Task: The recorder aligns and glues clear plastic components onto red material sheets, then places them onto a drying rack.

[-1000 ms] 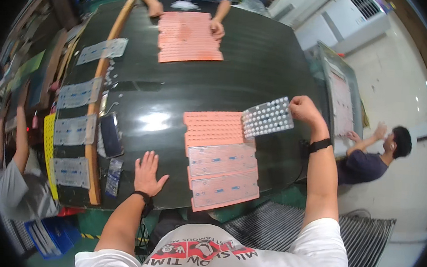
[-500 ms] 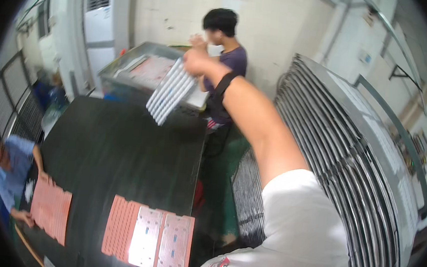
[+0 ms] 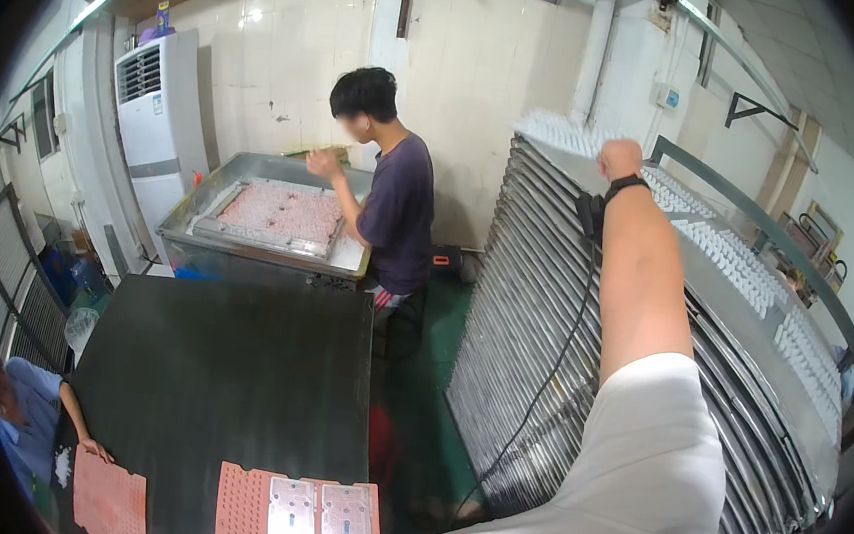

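My right hand (image 3: 620,159) is closed at the far end of a tall stack of metal trays (image 3: 549,367), arm stretched out. Beside its fingers, a blurred plate with rows of white pieces (image 3: 563,134) lies at the stack's top corner; the hand seems to grip its end, though the grip itself is hidden. More rows of small white pieces (image 3: 729,259) stand upright on the top tray. A black band with a small device (image 3: 590,215) and a hanging cable sits at my right wrist. My left hand is out of view.
On the dark table (image 3: 228,372) lie an orange perforated mat (image 3: 242,509) bearing two silvery plates (image 3: 292,522), and another orange mat (image 3: 110,498) under a co-worker's hand (image 3: 97,450). Behind stands a second person (image 3: 398,189) at a grey tub (image 3: 217,261).
My right hand has swung rightward from over the table's far end to the tray stack, carrying the plate of white pieces. The view has turned; the left co-worker now shows one hand on the mat.
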The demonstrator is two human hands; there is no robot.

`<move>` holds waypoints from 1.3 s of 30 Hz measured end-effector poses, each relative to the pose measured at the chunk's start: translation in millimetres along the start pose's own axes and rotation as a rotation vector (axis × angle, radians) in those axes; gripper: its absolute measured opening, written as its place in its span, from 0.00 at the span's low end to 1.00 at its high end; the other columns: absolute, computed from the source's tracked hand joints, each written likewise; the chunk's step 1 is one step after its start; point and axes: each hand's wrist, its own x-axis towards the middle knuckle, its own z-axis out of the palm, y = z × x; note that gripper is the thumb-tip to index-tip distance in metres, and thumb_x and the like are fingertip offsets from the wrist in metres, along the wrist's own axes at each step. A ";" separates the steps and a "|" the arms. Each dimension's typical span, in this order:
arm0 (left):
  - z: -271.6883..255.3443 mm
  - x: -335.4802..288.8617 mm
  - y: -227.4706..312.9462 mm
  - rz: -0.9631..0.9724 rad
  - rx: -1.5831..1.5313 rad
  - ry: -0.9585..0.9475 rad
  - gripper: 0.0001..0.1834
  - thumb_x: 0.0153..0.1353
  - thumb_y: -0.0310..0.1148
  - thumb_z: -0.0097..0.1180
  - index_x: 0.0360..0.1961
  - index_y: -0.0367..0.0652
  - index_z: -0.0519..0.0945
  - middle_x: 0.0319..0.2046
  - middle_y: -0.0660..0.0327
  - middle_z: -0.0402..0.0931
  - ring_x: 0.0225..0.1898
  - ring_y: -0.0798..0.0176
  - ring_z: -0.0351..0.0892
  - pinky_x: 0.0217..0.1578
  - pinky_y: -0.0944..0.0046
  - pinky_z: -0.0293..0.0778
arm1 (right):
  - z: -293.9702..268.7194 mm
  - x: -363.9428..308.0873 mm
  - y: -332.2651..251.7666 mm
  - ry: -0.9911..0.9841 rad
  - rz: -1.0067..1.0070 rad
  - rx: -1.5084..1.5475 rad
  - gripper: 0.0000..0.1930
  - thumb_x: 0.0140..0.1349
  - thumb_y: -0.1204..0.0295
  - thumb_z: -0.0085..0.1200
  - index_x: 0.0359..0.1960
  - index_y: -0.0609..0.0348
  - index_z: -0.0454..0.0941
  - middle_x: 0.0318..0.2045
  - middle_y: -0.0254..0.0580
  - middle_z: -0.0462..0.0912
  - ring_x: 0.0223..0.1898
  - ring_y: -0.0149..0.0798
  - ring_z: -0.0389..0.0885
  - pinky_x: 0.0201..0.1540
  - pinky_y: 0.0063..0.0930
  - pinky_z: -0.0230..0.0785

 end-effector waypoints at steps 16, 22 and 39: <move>-3.6 -11.9 -3.2 0.109 -0.080 0.114 0.39 0.59 0.59 0.42 0.60 0.37 0.66 0.61 0.52 0.64 0.62 0.48 0.61 0.54 0.44 0.60 | -138.8 -68.0 -167.2 -0.141 0.333 -0.173 0.13 0.52 0.67 0.49 0.31 0.64 0.81 0.36 0.60 0.80 0.44 0.58 0.78 0.47 0.44 0.70; -13.0 -17.1 -7.1 -0.119 -0.119 -0.168 0.38 0.61 0.52 0.46 0.60 0.27 0.62 0.61 0.36 0.58 0.64 0.37 0.55 0.61 0.39 0.49 | -59.8 -181.4 -402.6 -0.379 -0.259 0.427 0.14 0.57 0.64 0.48 0.30 0.64 0.78 0.31 0.59 0.79 0.36 0.57 0.78 0.39 0.45 0.70; -50.7 2.8 21.0 -0.304 -0.255 -0.363 0.39 0.56 0.52 0.52 0.63 0.37 0.61 0.66 0.51 0.53 0.69 0.52 0.46 0.64 0.42 0.43 | -119.0 -701.2 -609.4 -1.506 -1.025 0.740 0.19 0.48 0.61 0.62 0.32 0.67 0.77 0.33 0.56 0.78 0.40 0.52 0.77 0.45 0.40 0.70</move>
